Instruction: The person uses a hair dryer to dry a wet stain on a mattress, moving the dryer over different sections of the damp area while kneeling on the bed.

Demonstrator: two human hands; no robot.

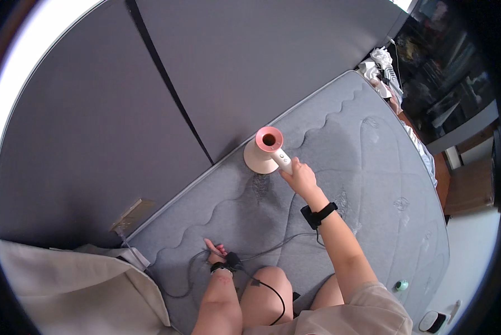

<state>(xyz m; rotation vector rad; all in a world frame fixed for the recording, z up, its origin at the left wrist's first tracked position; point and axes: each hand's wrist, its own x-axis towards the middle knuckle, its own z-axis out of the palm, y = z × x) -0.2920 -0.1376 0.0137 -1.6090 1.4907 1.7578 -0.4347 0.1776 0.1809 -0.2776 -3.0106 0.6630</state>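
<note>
My right hand [301,176] is closed around the white handle of a pink and white hair dryer [281,160]. The dryer's round pink end faces up, and its wide white nozzle points down at the grey mattress [242,213] close to the wall-side edge. Dark patches mark the mattress fabric below and beside the dryer. My left hand [217,252] rests low on the mattress, fingers partly spread, by a grey power cord [271,251]. Whether it holds the cord cannot be told. Each wrist wears a black band.
Grey panels [242,63] border the mattress, with a socket plate [132,214] and plugged-in cord at lower left. Beige fabric [95,284] lies below it. A small green object [401,285] sits at lower right. Clothes [380,71] are heaped beyond the far edge.
</note>
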